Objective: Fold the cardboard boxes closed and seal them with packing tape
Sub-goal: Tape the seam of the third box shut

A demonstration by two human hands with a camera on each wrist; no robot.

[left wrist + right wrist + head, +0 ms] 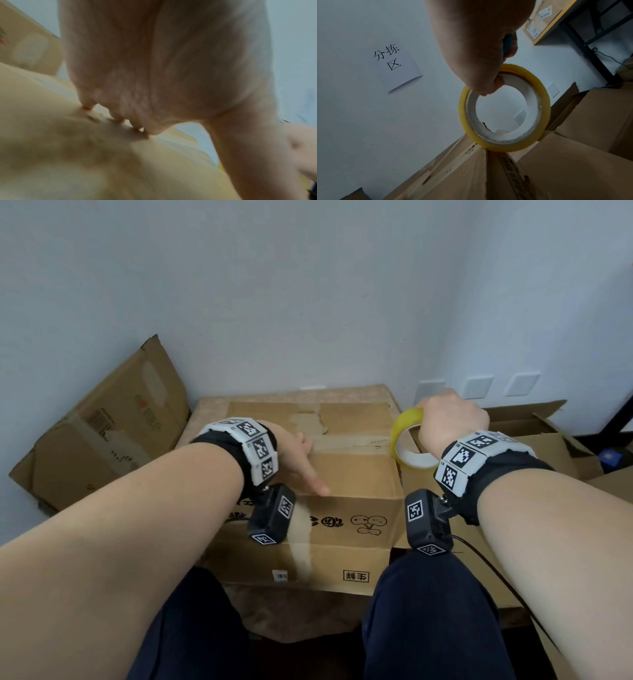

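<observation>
A closed cardboard box [356,474] sits in front of me with its top flaps folded down. A strip of tape [349,442] runs along the centre seam toward the right edge. My left hand [301,460] lies flat with straight fingers on the box top [85,155], and its fingertips [120,120] press the cardboard. At the box's right edge my right hand [448,419] grips a yellow roll of packing tape [411,440], held upright. In the right wrist view the fingers curl through the roll [505,108], and a teal object [507,44] shows in the same hand.
An open cardboard box [534,436] stands to the right, and a flattened carton [102,433] leans on the wall at the left. Wall sockets [479,386] sit behind. A paper sign [393,63] hangs on the wall; a shelf with boxes [544,16] stands beyond.
</observation>
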